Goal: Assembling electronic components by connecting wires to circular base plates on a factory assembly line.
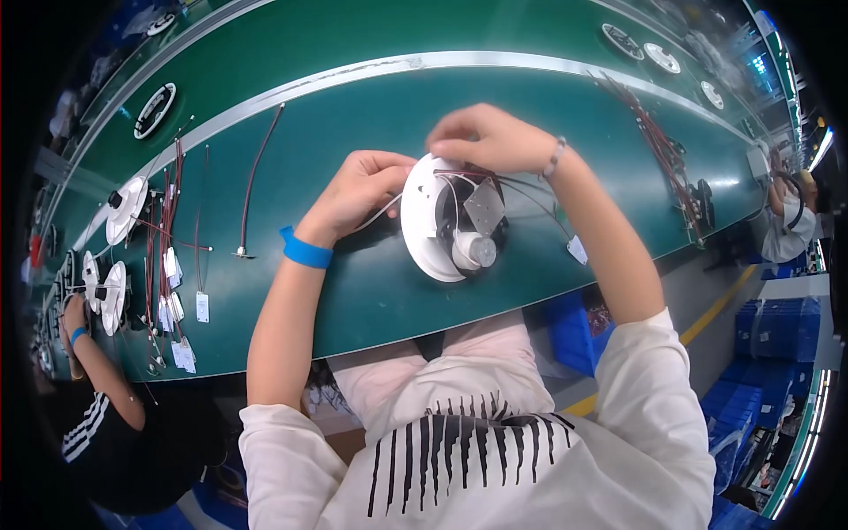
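Observation:
A white round housing stands tilted on edge over the green bench in front of me. On its right side sit black parts, a silver square plate, a pale cylinder and thin wires. My left hand is closed at the housing's left rim, fingertips pinched against it. A white wire runs beside that hand's fingers. Above the top rim, my right hand has its fingers curled together, slightly blurred. What its fingertips hold, if anything, is hidden. A wire with a white tag trails off to the right.
Bundles of wires with white tags lie at left, near more white housings. Another wire bundle is at right. Round parts rest on the green strip beyond a metal rail. A co-worker's arm reaches in at left.

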{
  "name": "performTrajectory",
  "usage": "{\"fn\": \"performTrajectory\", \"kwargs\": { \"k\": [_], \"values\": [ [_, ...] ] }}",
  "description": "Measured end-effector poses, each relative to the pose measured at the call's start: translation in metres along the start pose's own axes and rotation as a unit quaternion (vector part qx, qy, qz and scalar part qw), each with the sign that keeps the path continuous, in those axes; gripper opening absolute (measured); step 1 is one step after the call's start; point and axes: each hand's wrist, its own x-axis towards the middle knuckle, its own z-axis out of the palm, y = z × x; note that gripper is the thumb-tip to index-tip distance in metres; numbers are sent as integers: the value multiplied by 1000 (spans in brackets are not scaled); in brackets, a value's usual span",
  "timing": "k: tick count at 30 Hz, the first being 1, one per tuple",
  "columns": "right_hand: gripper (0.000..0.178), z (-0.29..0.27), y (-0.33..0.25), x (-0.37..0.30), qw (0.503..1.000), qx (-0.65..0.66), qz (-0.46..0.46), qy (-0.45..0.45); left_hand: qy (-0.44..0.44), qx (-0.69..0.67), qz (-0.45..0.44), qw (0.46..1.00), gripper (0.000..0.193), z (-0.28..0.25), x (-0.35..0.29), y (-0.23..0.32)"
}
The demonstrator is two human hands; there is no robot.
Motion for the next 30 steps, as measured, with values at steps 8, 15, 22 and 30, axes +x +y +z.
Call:
{"fn": "performTrajectory", "kwargs": {
  "k": [8, 15, 22, 30],
  "values": [
    [20, -9, 47, -10, 939, 292, 85, -161, 222, 132, 6, 966, 17, -79, -32, 39],
    [22, 14, 66, -15, 880, 449, 78, -133, 268, 142, -29, 952, 17, -97, -46, 45],
    [23, 25, 52, -23, 877, 470, 80, -66, 516, 442, -7, 734, 24, -122, -50, 33],
    [32, 19, 47, -30, 933, 329, 121, 85, 128, 382, 287, 869, 41, 8, -8, 22]
  ]
}}
